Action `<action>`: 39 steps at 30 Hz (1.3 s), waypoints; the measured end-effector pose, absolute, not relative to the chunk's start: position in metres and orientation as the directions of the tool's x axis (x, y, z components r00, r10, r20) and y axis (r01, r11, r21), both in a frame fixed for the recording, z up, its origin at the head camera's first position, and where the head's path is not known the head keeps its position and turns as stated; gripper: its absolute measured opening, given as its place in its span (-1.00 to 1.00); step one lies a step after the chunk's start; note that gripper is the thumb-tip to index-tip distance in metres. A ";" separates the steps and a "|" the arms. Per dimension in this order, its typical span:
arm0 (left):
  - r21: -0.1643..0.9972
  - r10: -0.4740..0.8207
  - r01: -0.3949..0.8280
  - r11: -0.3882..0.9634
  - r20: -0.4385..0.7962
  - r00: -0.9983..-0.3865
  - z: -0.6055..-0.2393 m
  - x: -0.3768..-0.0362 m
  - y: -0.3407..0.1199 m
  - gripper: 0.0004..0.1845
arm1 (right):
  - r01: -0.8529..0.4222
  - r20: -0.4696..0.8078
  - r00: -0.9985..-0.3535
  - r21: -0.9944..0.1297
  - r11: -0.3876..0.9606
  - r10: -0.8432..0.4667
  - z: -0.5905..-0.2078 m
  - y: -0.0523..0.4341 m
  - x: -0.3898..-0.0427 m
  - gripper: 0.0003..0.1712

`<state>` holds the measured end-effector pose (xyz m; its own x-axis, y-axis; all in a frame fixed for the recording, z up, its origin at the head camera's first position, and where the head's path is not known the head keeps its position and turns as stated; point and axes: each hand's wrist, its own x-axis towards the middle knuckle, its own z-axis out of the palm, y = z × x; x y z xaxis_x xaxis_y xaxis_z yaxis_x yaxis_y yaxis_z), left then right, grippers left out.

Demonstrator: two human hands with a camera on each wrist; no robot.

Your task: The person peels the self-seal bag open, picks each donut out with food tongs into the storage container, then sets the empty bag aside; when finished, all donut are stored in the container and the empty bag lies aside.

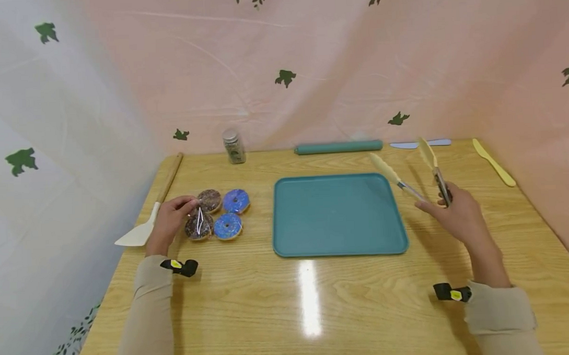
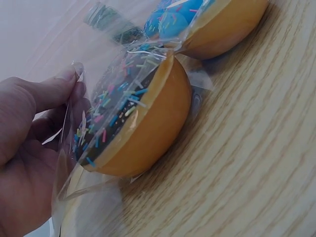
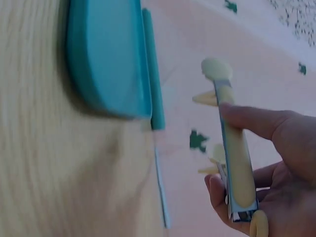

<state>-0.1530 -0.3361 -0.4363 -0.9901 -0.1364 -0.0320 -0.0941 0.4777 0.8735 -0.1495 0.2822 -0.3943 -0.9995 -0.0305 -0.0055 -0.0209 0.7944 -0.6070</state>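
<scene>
My left hand pinches the edge of a clear plastic bag between thumb and fingers. Inside the bag are a chocolate donut with coloured sprinkles and a blue-iced one, resting on the table. From above, two dark donuts sit left of two blue donuts. Cream-tipped tongs are gripped in my right hand, raised over the table with their arms spread apart and nothing between the tips. In the right wrist view, my thumb lies along one arm of the tongs.
A teal tray lies mid-table. Left of the donuts is a spatula with a wooden handle. Along the back are a sprinkle jar, a teal rolling pin and a blue knife; a yellow knife lies far right.
</scene>
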 end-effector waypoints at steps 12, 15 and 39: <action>0.874 -0.137 -0.097 0.476 -0.035 -0.990 -0.444 -0.156 -0.339 -0.56 | -0.277 -0.041 -0.925 -0.609 0.743 -0.378 -0.378 0.198 -0.161 -0.17; 0.868 -0.139 -0.109 0.484 -0.047 -0.989 -0.443 -0.156 -0.338 -0.55 | -0.334 -0.031 -0.895 -0.614 0.715 -0.445 -0.380 0.179 -0.163 -0.17; 0.846 -0.165 -0.148 0.512 -0.072 -0.984 -0.438 -0.154 -0.337 -0.54 | -0.529 -0.134 -0.755 -0.455 0.717 -0.642 -0.376 0.092 -0.166 -0.31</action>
<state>-0.1537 -0.3373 -0.4380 -0.9836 -0.1654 -0.0717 -0.1478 0.5116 0.8464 -0.1665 0.0919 -0.3757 -0.7546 -0.6422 -0.1345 -0.5290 0.7167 -0.4545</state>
